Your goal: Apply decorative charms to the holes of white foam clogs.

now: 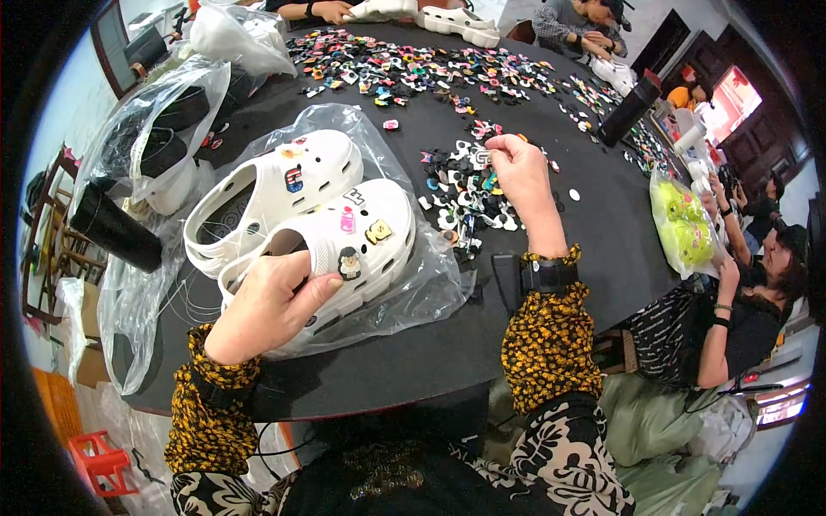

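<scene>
Two white foam clogs (391, 211) lie side by side on a clear plastic bag (413, 297). My left hand (274, 301) grips the nearer clog, its fingers inside the opening and its thumb beside a sheep-shaped charm (348, 263). Other charms on that clog include a pink one (348, 220) and a yellow one (378, 231). On the farther clog sits a red-and-blue charm (293, 180). Over a loose pile of shoe charms (465, 202), my right hand (516, 168) pinches thumb and forefinger together at a pale charm, partly hidden by the fingertips.
Many colourful charms (413, 64) spread across the dark table's (602, 258) far side. Clear bags (129, 146) and a black cylinder (116, 228) stand at left; another black cylinder (630, 107) is at far right. Co-workers sit around, one holding bagged yellow-green clogs (684, 224).
</scene>
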Demonstrator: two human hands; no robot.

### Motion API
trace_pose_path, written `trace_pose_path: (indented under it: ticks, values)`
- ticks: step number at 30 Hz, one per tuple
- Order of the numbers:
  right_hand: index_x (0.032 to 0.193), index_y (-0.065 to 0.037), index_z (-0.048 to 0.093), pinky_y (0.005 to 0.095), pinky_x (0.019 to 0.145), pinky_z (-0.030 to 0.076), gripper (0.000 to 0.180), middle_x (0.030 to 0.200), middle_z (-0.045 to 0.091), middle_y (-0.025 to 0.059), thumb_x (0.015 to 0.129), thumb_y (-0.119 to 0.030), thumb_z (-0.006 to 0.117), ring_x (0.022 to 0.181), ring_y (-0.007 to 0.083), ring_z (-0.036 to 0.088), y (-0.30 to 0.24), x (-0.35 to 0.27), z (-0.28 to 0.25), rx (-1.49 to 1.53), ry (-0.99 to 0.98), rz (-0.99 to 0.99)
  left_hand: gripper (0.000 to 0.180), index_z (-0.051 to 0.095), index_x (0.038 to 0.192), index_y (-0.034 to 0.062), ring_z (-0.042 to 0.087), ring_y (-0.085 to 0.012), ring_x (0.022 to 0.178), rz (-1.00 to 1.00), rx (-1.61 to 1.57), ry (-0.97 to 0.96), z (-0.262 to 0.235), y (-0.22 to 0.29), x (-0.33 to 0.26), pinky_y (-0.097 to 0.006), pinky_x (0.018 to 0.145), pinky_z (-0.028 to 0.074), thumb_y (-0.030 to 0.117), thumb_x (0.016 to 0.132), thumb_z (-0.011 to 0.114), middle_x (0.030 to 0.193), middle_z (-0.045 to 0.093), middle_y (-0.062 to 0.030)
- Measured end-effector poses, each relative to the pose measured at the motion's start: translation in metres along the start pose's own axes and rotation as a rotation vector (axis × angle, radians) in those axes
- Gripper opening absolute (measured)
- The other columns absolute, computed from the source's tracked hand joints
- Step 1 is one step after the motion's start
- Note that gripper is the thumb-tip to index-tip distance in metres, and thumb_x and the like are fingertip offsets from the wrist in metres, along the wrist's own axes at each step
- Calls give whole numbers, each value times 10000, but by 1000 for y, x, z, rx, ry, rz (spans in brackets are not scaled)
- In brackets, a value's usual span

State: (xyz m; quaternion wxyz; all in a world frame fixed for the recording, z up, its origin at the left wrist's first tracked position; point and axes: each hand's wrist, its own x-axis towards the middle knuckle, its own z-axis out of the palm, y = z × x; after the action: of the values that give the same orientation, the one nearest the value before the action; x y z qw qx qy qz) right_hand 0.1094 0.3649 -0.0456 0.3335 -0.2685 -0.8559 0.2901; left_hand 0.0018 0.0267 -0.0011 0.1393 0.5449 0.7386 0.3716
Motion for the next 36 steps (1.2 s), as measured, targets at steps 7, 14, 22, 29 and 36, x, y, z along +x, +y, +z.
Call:
trace_pose_path:
  ticks: [7,14,22,29,36]
  values:
    - [920,7,676,277,641,487,180,765,677,110,811,-130,633,660,132,621,-11,-4,-5,-54,11,-48,229,586,865,-53,497,-336,538,6,0,9,0,0,0,-389,536,415,173,893,610,618,533,-185]
    - [872,1,684,237,592,459,197,702,649,34,864,-190,632,630,86,580,-23,-6,-9,266,-194,126,247,578,821,-61,483,-322,521,-20,9,6,0,-1,0,-380,519,405,174,893,610,604,522,-182]
    - [839,-1,684,225,581,474,348,695,629,35,919,-325,587,605,92,575,-20,-5,-16,730,-227,205,264,573,813,-66,475,-322,524,-16,26,0,0,-1,0,-383,521,403,183,892,608,603,516,-182]
    - [855,-3,673,226,568,472,321,702,629,36,918,-308,592,603,95,576,-20,-3,-16,773,-232,271,250,586,844,-68,491,-351,564,19,16,22,0,2,1,-399,550,412,177,888,609,644,535,-198]
    - [874,-19,639,212,516,446,180,692,609,20,866,-196,672,558,75,542,-11,1,-25,761,1,206,262,570,794,-67,480,-359,542,-3,4,24,3,-3,0,-397,532,407,175,882,619,602,521,-197]
